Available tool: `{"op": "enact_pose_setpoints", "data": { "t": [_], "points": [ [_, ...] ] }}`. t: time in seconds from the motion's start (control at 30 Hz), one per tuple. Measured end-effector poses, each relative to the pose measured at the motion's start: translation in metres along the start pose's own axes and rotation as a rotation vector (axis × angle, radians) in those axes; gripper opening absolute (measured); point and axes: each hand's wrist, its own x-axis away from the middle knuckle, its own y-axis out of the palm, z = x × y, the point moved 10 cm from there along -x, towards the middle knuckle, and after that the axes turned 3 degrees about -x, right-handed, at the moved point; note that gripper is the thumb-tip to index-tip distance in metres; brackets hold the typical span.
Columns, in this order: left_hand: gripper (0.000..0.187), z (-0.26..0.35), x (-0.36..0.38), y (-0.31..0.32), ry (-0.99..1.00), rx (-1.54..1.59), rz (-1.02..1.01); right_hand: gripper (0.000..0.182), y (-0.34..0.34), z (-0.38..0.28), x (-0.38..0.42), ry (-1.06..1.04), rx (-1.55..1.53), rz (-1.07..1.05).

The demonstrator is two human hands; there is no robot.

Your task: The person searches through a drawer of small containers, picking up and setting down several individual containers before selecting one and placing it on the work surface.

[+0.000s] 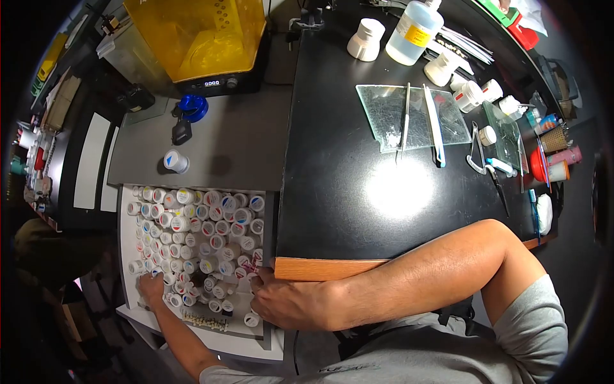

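An open drawer (129,243) is packed with small white lidded jars (181,224), many with coloured marks on the lids. At its front left corner, my left hand (151,289) reaches in among the jars, fingers bent downward; what they hold, if anything, is hidden. My right hand (284,302) lies at the drawer's right side, beside the wooden desk edge (326,269). Its fingers curl inward near jars with pink-red marks (246,262), and their grip is partly hidden. A strip of small tooth-shaped pieces (204,321) lies along the drawer front.
One white jar (176,161) stands on the grey cabinet top behind the drawer, near a blue cap (193,107) and a yellow-covered machine (198,38). On the black desk (332,192) are a glass slab (377,115) with two slim tools, bottles (414,32) and several jars.
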Motion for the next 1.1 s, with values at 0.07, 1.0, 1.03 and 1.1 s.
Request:
{"op": "enact_pose_setpoints", "data": {
  "t": [0.07, 1.0, 1.03, 1.1],
  "points": [
    [0.046, -0.010, -0.013, 0.020, -0.072, 0.024, -0.206, 0.023, 0.005, -0.001, -0.002, -0.013, -0.012, -0.034],
    [0.066, -0.076, -0.054, 0.078, -0.607, 0.729, -0.103, 0.022, -0.008, 0.007, -0.005, 0.022, 0.020, -0.072],
    [0.067, -0.074, -0.054, 0.079, -0.582, 0.803, -0.098, 0.022, -0.008, 0.008, -0.004, 0.025, 0.018, -0.074],
    [0.070, -0.069, -0.051, 0.072, -0.577, 0.772, -0.085, 0.022, -0.008, 0.007, -0.003, 0.025, 0.018, -0.079]
  ]
}}
